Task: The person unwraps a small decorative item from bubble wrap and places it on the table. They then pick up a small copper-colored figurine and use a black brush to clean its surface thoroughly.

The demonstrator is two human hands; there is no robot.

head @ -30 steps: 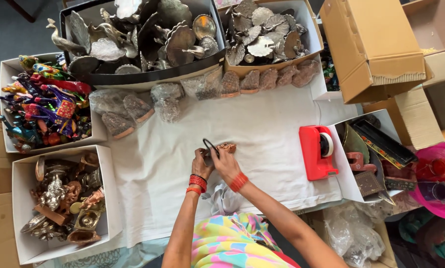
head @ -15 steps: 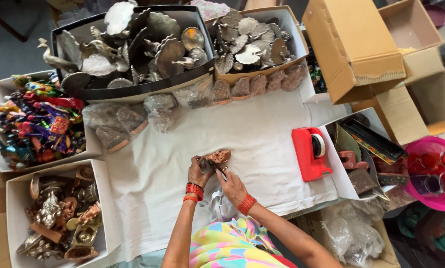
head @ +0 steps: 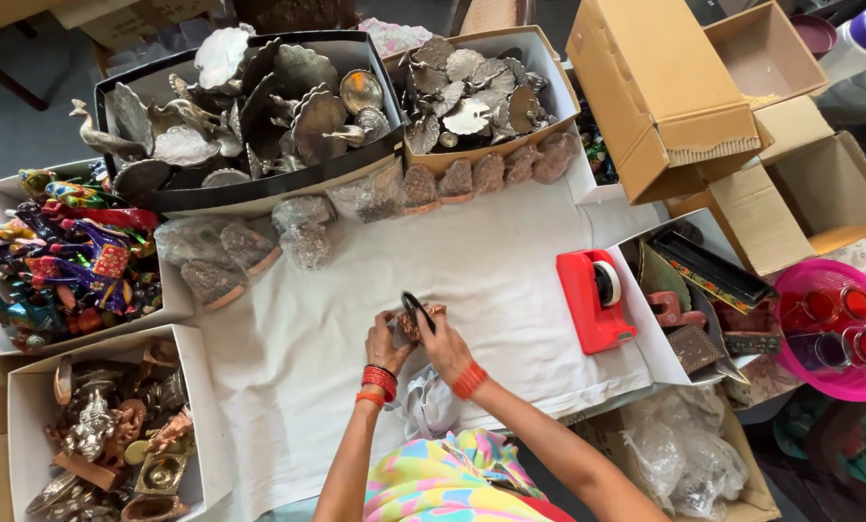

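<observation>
My left hand [head: 386, 341] and my right hand [head: 443, 345] meet over the white cloth [head: 510, 261] near its front edge. Between them they hold a small copper-coloured figurine [head: 406, 320]. The right hand also grips a pair of black-handled scissors [head: 416, 310], whose loops stand up over the figurine. Both wrists wear red bangles. A crumpled clear wrapper [head: 431, 398] lies just below the hands.
A red tape dispenser [head: 592, 300] stands to the right. Wrapped figurines [head: 472, 176] line the cloth's far edge. Boxes of metal plates [head: 259, 106], colourful figures [head: 61, 253] and brass pieces [head: 114, 435] ring the left; cardboard boxes [head: 665, 87] and a pink basket [head: 834, 329] the right.
The right hand has swung the scissors from below the figurine up over it. Both hands stay together on the figurine at the same spot; the camera has shifted slightly.
</observation>
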